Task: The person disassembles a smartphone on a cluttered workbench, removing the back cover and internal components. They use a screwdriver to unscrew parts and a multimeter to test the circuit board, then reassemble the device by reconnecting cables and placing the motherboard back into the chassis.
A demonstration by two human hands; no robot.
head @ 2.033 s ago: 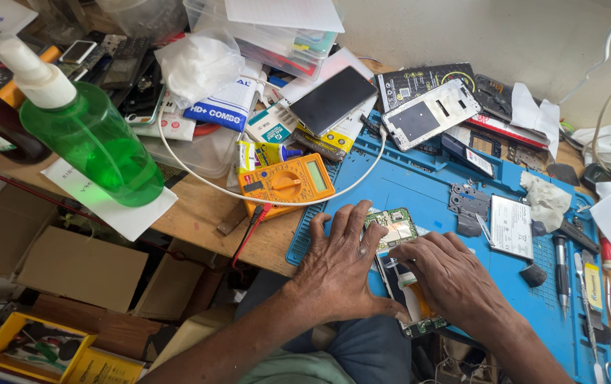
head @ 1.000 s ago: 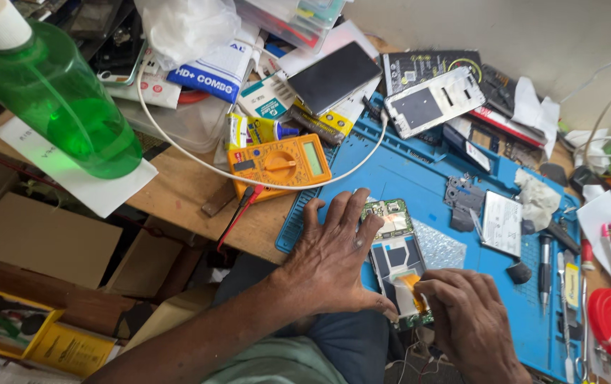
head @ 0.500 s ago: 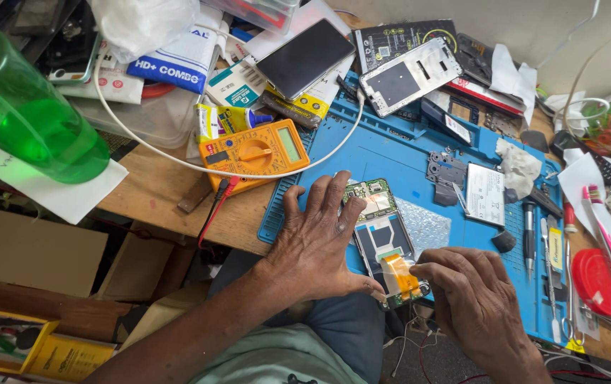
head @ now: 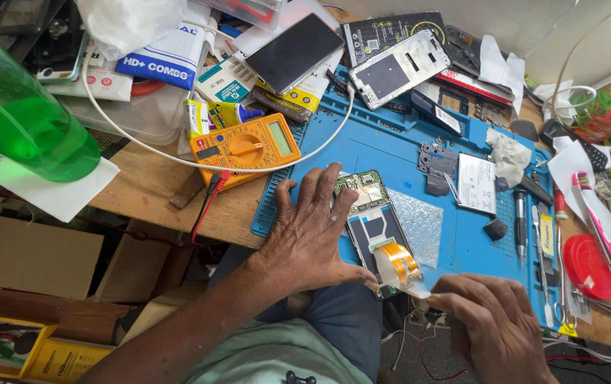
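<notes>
A cluttered wooden bench (head: 142, 185) filled the view, with a blue work mat (head: 362, 153) spread over its middle; we took that mat as our landmark. On the mat's near edge lay an opened phone (head: 373, 227) with its circuit board bare. Our left hand (head: 312, 231) lay flat on the mat, fingers spread open, pressing against the phone's left side with the thumb at its lower corner. Our right hand (head: 494, 327) hung off the mat's near edge, its fingers pinched shut on a clear strip of film (head: 419, 284) that ran up to an orange flex ribbon (head: 396, 262) curling from the phone's lower end.

Just right of the phone sat a patch of bubble wrap (head: 422, 224). Farther right on the mat lay a flat silver battery (head: 476, 183), grey metal brackets (head: 435, 165) and a crumpled cloth (head: 510, 156). Screwdrivers and tweezers (head: 526, 224) crowded the mat's right edge, with a red round lid (head: 590, 267) beyond them. At the mat's far edge rested a white phone frame (head: 399, 70) and a dark phone (head: 295, 51).

Off the mat's left side stood an orange multimeter (head: 245, 149), crossed by a white cable (head: 177, 160). Beyond it lay a blue-and-white rectangular packet (head: 163, 64) with white lettering and a small yellow glue tube (head: 216, 114). Far left of the mat stood a green plastic bottle (head: 17, 117) on a white sheet of paper (head: 49, 188).
</notes>
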